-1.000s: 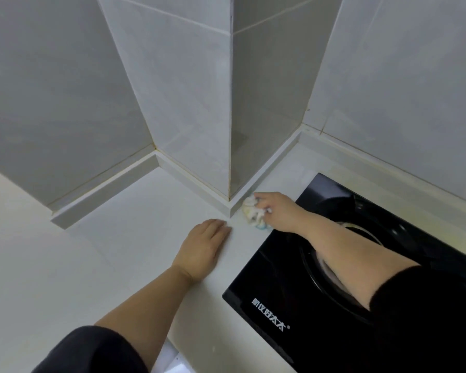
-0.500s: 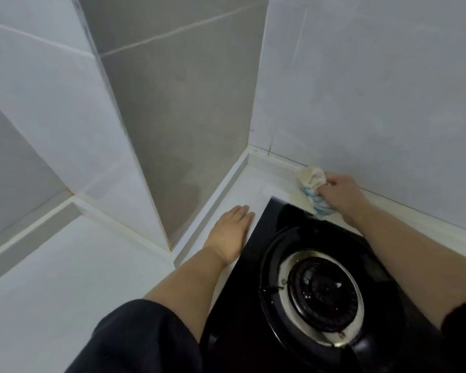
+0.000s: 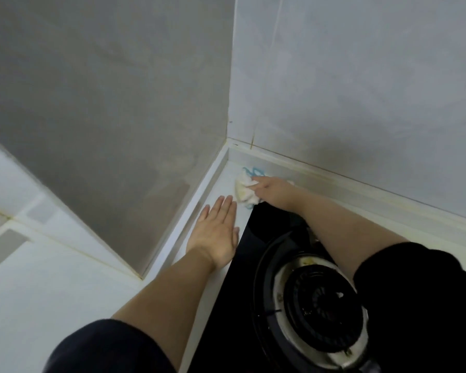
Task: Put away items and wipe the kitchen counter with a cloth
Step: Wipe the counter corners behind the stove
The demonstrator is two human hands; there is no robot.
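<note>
Dim, cool, even light. Brightest on the counter left of the black hob; soft shadow on the wall above it. Slight overall blur. Wide-angle bending of tile lines left of hob.

Your left hand lies flat on the surface, between the side wall and the stove to its right. Your right hand reaches past the stove's far corner and grips the cloth near the back wall, just beyond your left fingertips. The burner sits on the stove, nearer you.
</note>
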